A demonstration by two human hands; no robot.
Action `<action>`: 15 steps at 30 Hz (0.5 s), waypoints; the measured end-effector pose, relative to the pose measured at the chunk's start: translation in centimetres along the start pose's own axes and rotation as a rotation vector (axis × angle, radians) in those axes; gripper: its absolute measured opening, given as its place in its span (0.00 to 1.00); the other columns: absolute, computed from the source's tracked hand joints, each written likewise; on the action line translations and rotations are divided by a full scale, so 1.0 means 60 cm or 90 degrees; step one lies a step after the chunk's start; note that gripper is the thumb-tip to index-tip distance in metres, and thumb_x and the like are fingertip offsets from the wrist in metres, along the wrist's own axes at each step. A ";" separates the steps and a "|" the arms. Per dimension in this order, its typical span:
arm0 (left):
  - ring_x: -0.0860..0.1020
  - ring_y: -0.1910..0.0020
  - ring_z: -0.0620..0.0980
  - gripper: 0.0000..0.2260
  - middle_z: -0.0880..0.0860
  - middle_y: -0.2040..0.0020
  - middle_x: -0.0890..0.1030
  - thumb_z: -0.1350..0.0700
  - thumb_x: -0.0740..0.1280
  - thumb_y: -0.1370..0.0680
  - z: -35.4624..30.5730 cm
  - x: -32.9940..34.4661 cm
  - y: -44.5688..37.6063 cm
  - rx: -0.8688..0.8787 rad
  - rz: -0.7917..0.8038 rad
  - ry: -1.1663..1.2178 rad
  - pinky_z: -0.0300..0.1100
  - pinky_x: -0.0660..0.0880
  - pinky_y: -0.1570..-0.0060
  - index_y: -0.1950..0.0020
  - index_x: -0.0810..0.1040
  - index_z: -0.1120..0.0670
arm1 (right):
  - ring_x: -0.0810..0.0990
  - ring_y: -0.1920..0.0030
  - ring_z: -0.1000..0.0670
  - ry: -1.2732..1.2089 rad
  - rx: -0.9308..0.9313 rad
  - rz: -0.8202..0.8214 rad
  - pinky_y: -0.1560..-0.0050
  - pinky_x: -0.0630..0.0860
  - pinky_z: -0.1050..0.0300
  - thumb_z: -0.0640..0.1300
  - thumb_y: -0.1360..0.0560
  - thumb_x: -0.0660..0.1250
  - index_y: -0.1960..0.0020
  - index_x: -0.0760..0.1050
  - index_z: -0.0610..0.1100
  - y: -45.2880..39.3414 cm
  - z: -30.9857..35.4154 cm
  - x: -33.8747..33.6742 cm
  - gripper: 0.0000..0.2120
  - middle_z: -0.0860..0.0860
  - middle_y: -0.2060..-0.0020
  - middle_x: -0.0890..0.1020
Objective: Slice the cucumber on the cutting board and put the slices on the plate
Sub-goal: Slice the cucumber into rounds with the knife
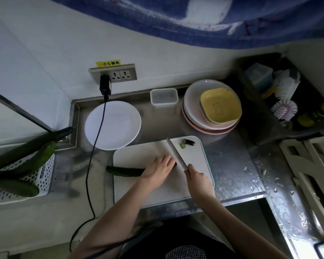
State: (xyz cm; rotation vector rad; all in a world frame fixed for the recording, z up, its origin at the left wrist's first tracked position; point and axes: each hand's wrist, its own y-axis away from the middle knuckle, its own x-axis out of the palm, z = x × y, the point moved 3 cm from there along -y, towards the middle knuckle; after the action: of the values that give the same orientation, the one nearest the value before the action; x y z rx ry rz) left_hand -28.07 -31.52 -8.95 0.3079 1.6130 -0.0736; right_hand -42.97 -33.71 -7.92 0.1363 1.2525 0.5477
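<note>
A dark green cucumber (126,171) lies across the white cutting board (148,156), its left end past the board's edge. My left hand (157,168) presses flat on its right part, fingers straight. My right hand (196,176) grips the handle of a knife (176,154), whose blade points away and sits at the cucumber's right end beside my left fingertips. A cut end piece (189,142) and a thin slice (182,145) lie at the board's far right corner. The white plate (112,125) stands behind the board, to the left, with nothing on it.
A black cable (95,146) runs from the wall socket across the plate and off the counter. More cucumbers (26,157) lie in a white basket at left. A stack of plates and bowls (213,107) and a clear container (164,98) stand behind. Wet counter at right.
</note>
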 end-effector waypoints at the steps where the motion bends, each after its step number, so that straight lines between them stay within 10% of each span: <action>1: 0.78 0.59 0.53 0.26 0.54 0.53 0.76 0.61 0.76 0.40 0.001 -0.001 0.000 0.031 0.001 -0.015 0.42 0.74 0.64 0.48 0.67 0.56 | 0.80 0.57 0.39 0.004 -0.010 -0.007 0.59 0.75 0.50 0.51 0.17 0.49 0.44 0.64 0.45 0.004 0.000 -0.001 0.11 0.43 0.57 0.82; 9: 0.76 0.69 0.49 0.25 0.55 0.49 0.67 0.61 0.67 0.39 0.012 0.015 -0.014 0.146 -0.070 -0.148 0.36 0.68 0.77 0.44 0.66 0.56 | 0.77 0.52 0.39 -0.016 0.001 0.011 0.60 0.73 0.51 0.50 0.17 0.49 0.40 0.65 0.44 0.035 0.021 -0.019 0.13 0.41 0.55 0.81; 15: 0.68 0.48 0.55 0.22 0.56 0.42 0.74 0.59 0.58 0.28 0.014 0.041 -0.015 0.298 -0.063 -0.381 0.38 0.74 0.59 0.35 0.73 0.59 | 0.71 0.62 0.42 -0.041 0.009 0.001 0.66 0.72 0.53 0.50 0.17 0.49 0.42 0.65 0.45 0.036 0.023 -0.022 0.12 0.41 0.57 0.81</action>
State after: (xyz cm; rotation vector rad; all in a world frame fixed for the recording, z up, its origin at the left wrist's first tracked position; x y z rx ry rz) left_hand -27.57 -32.22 -11.55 0.5097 0.9983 -0.5726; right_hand -42.66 -32.21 -5.51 0.1657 1.1941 0.5311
